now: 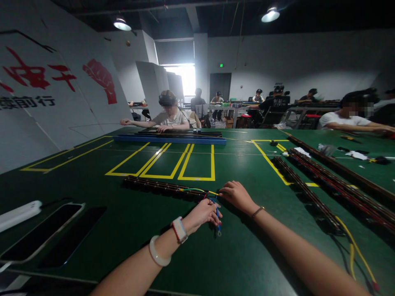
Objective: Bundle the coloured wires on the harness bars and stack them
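Observation:
A long dark strip with wires along it (154, 184) lies on the green table in front of me. From its right end come a yellow-green wire (195, 189) and a blue wire (217, 211) that ends in a metal ring terminal (219, 234). My left hand (205, 213), with a watch and a white bangle on the wrist, is closed around the wires at the strip's end; the blue one hangs down by its fingers. Close by on the right, my right hand (237, 196) pinches the yellow-green wire near its end.
More wired strips (308, 193) lie to the right, one trailing yellow wires (354, 236). At the left are two phone-like dark slabs (40, 234) and a white device (20, 214). Across the table a person (169, 115) works behind a blue rail (169, 140). Yellow tape (197, 179) marks the tabletop.

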The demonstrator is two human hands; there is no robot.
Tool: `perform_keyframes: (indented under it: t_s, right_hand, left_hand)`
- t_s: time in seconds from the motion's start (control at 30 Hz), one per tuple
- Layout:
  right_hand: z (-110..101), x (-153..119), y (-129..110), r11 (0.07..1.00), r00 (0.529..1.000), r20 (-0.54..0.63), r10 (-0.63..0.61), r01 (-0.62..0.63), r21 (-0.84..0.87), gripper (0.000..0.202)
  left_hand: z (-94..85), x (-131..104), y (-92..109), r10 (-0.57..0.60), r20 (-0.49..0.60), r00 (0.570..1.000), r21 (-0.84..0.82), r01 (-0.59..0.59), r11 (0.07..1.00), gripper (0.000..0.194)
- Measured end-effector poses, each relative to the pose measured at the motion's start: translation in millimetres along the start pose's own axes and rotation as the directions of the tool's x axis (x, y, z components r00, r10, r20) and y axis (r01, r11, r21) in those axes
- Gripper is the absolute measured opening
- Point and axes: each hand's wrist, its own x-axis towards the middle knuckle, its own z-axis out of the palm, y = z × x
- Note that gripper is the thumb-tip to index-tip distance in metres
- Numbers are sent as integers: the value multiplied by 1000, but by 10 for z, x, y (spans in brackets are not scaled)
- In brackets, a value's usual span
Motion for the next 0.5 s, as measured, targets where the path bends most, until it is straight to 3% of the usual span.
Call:
perform_keyframes:
  t_s: [0.13,0.23,0.3,0.37,0.5]
  right_hand:
    - [-28,-92,39,997,998,51,-41,45,-61,24]
    - [-28,-83,45,996,998,30,-58,60,-69,23]
    - [3,-74,61,996,999,-1,-50,50,-70,23]
    - [46,-70,84,997,999,-33,-30,27,-69,22]
    - [101,-58,118,998,997,-76,23,-28,-59,20]
  left_hand:
    - [-65,-8,66,-5,2,1000,251,4,968,35]
    - [-117,-40,143,15,-9,1000,512,-8,859,39]
    - [-137,-81,202,88,-25,996,701,-45,712,40]
    - [-149,-125,258,177,20,984,854,-109,509,39]
    - [-178,-155,310,218,166,962,974,-194,118,33]
